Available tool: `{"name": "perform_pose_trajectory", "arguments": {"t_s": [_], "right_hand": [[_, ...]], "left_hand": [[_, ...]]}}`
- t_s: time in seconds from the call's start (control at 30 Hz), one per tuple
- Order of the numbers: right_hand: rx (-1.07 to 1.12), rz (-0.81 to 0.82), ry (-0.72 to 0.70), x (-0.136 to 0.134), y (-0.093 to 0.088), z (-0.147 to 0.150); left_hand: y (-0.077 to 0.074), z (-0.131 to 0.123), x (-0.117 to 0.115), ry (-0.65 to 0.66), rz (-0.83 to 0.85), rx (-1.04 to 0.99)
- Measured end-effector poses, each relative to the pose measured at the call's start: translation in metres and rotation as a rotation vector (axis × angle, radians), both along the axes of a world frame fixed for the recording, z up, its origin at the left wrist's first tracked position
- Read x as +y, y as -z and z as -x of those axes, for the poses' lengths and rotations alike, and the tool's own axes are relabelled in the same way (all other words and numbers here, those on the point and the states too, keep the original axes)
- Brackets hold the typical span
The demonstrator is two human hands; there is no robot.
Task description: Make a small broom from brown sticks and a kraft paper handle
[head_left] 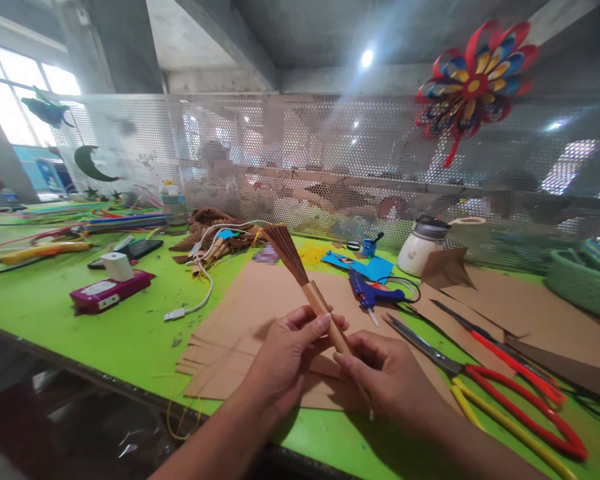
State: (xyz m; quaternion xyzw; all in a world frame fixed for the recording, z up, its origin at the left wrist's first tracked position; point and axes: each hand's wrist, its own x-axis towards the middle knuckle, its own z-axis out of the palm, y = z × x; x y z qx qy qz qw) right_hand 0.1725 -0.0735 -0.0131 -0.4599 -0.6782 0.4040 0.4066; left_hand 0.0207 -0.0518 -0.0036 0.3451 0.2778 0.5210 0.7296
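Observation:
Between my hands is a slim broom-shaped paper piece (pixel 291 259), with a dark brown fringed top and a lighter tan stem. It tilts up to the left above the stacked brown paper sheets (pixel 250 293). My left hand (pixel 300 340) is closed, pinching the middle of the stem between thumb and fingers. Lower down, my right hand (pixel 380 367) grips the stem near its bottom end, which its fingers partly cover. Just beyond my hands lies a blue glue gun (pixel 367 290), nozzle towards me. Large red-handled scissors (pixel 450 363) rest to the right of my right hand.
More red-handled scissors (pixel 495 343) and a yellow-handled tool (pixel 510 427) lie at right. A white jar (pixel 417 247) and green basket (pixel 580 283) stand behind. At left are a purple power bank (pixel 110 292), a white cable (pixel 205 293) and brown paper pieces (pixel 210 230). A perforated screen (pixel 300 160) backs the table.

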Motion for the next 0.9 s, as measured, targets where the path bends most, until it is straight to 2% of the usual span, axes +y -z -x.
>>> {"name": "perform_pose_trajectory", "arguments": {"t_s": [0.37, 0.9], "right_hand": [[-0.024, 0.172, -0.124, -0.0079, -0.0082, 0.0020], [0.099, 0.164, -0.072, -0.0053, -0.0008, 0.0044]], "left_hand": [[-0.0009, -0.0016, 0.0031, -0.059, 0.056, 0.013], [0.0035, -0.0044, 0.0043, -0.024, 0.044, 0.070]]}}
